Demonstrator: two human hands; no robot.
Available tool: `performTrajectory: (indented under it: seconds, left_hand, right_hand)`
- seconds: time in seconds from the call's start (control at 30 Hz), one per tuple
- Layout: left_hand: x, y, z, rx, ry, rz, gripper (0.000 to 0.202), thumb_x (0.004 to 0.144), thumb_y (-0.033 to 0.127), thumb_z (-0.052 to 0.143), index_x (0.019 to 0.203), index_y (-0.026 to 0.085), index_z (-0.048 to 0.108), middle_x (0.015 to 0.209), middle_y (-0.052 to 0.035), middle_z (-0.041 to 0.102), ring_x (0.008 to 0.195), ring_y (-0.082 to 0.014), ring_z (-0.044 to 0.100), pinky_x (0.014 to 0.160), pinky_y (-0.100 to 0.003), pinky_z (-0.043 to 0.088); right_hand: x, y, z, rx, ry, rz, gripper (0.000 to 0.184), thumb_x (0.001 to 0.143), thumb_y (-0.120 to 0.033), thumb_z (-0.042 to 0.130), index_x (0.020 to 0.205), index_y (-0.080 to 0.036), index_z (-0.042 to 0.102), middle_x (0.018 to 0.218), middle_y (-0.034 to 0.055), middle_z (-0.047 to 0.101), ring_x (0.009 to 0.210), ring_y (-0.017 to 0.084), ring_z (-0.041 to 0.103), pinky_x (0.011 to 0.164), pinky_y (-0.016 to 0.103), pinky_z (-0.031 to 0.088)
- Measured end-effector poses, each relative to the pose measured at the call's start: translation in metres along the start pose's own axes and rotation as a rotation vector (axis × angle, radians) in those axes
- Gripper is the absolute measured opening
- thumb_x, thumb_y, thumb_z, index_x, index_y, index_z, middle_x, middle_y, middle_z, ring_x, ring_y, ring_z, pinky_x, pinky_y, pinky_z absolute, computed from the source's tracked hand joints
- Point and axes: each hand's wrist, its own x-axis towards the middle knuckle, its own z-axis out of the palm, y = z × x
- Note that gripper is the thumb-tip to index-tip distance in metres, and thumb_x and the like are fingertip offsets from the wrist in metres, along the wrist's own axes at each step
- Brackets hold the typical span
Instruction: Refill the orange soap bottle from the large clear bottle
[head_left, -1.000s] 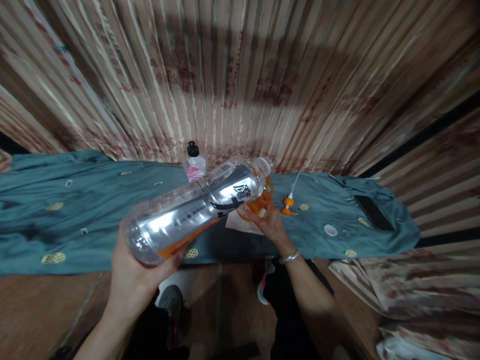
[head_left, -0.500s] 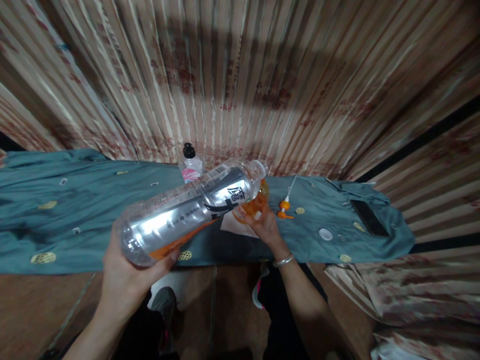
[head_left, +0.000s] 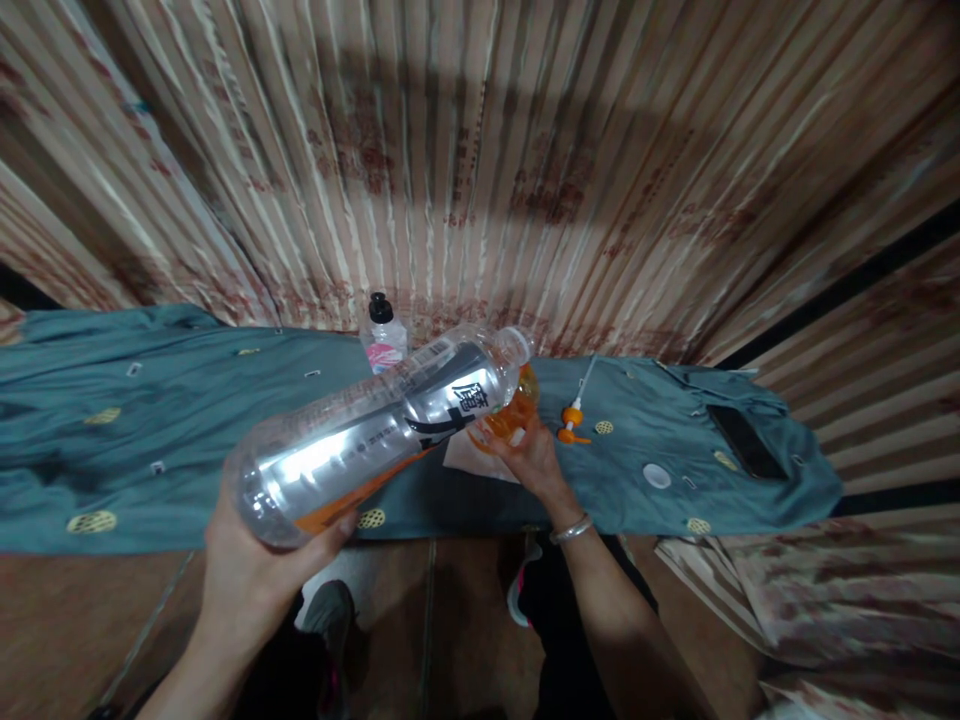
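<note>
Above the teal cloth (head_left: 150, 440), the left hand (head_left: 255, 570) clasps a tilted bottle (head_left: 375, 430), the right hand (head_left: 525, 462) an orange-filled container (head_left: 516, 410).

The clear bottle (head_left: 360, 445) is made of smooth, glossy plastic, and the orange bottle (head_left: 514, 412) of translucent plastic. The desk is covered with matt, creased teal cloth (head_left: 150, 440). The curtain (head_left: 480, 150) is woven with a faint sheen. The bracelet (head_left: 570, 528) is polished metal.

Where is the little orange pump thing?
In the head view, the orange plastic pump top lies on the teal cloth, just right of the person's right hand and left of a small white round lid.
</note>
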Motion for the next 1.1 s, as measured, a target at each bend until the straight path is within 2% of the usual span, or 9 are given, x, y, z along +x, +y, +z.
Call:
performTrajectory:
  seconds: [0.1, 0.3, 0.47, 0.6, 0.73, 0.87, 0.97, 1.1]
  left_hand:
    - [-0.0015, 0.0004, -0.0007, -0.002, -0.004, 0.001, 0.086, 0.057, 0.046, 0.114, 0.133, 0.025, 0.078, 0.142, -0.013, 0.089, 0.137, -0.0464, 0.086, 0.125, -0.063, 0.069]
    - [0.0009, -0.0038, -0.004, 0.027, -0.021, 0.07, 0.1, 0.059, 0.049, 0.115, 0.15, 0.026, 0.079, 0.14, -0.0118, 0.092, 0.129, -0.0445, 0.09, 0.115, -0.061, 0.075]
    - [0.0033, -0.0024, -0.0042, 0.033, -0.035, 0.114, 0.093, 0.062, 0.05, 0.113, 0.146, 0.027, 0.081, 0.137, -0.01, 0.092, 0.125, -0.0418, 0.09, 0.11, -0.058, 0.077]
    - [0.0028, -0.0016, -0.0038, 0.038, -0.046, 0.082, 0.092, 0.063, 0.049, 0.114, 0.146, 0.025, 0.081, 0.138, -0.0113, 0.092, 0.127, -0.0427, 0.09, 0.113, -0.058, 0.076]
    - [0.002, -0.0005, -0.0021, 0.004, -0.052, 0.081, 0.098, 0.062, 0.051, 0.115, 0.15, 0.024, 0.081, 0.146, -0.0146, 0.092, 0.13, -0.0444, 0.09, 0.113, -0.058, 0.076]
    - [0.0022, 0.0003, -0.0008, 0.007, -0.062, 0.092, 0.096, 0.066, 0.051, 0.114, 0.15, 0.023, 0.078, 0.151, -0.0157, 0.09, 0.136, -0.0436, 0.088, 0.117, -0.056, 0.074]
    - [0.0026, -0.0015, -0.0008, 0.005, -0.062, 0.092, 0.088, 0.067, 0.048, 0.113, 0.144, 0.023, 0.077, 0.148, -0.015, 0.09, 0.137, -0.0434, 0.088, 0.118, -0.056, 0.073]
    - [0.003, -0.0033, -0.0013, -0.022, -0.049, 0.102, 0.087, 0.065, 0.047, 0.112, 0.142, 0.025, 0.078, 0.144, -0.0131, 0.091, 0.135, -0.0444, 0.089, 0.119, -0.061, 0.073]
  right_hand:
    - [-0.001, -0.003, 0.0002, 0.012, 0.005, 0.014, 0.078, 0.081, -0.061, 0.101, 0.145, -0.023, 0.077, 0.132, 0.0181, 0.096, 0.126, 0.046, 0.094, 0.115, 0.065, 0.076]
    - [-0.0023, -0.0057, -0.0026, 0.036, 0.007, -0.002, 0.073, 0.082, -0.06, 0.103, 0.141, -0.024, 0.079, 0.135, 0.018, 0.095, 0.13, 0.047, 0.093, 0.115, 0.065, 0.077]
    - [-0.0015, -0.0049, -0.0032, 0.012, 0.005, -0.005, 0.073, 0.081, -0.058, 0.104, 0.141, -0.025, 0.078, 0.134, 0.018, 0.096, 0.13, 0.048, 0.093, 0.114, 0.067, 0.077]
    - [-0.0017, -0.0047, -0.0019, 0.019, 0.024, 0.005, 0.075, 0.082, -0.061, 0.103, 0.141, -0.023, 0.077, 0.136, 0.0202, 0.095, 0.13, 0.048, 0.093, 0.116, 0.067, 0.076]
    - [-0.0021, -0.0052, -0.0021, 0.02, 0.019, 0.002, 0.069, 0.084, -0.058, 0.102, 0.14, -0.026, 0.078, 0.135, 0.0169, 0.096, 0.129, 0.046, 0.093, 0.117, 0.069, 0.075]
    - [-0.0026, -0.0065, -0.003, 0.022, 0.006, 0.006, 0.068, 0.085, -0.053, 0.103, 0.142, -0.023, 0.08, 0.138, 0.018, 0.095, 0.133, 0.047, 0.092, 0.116, 0.063, 0.076]
    - [-0.0029, -0.0059, -0.0027, 0.024, 0.006, 0.001, 0.069, 0.087, -0.05, 0.101, 0.145, -0.02, 0.079, 0.138, 0.0176, 0.094, 0.134, 0.047, 0.092, 0.116, 0.059, 0.075]
    - [-0.0016, -0.0015, -0.0013, 0.019, 0.005, 0.005, 0.072, 0.083, -0.051, 0.104, 0.144, -0.023, 0.079, 0.138, 0.0169, 0.095, 0.131, 0.046, 0.092, 0.118, 0.065, 0.075]
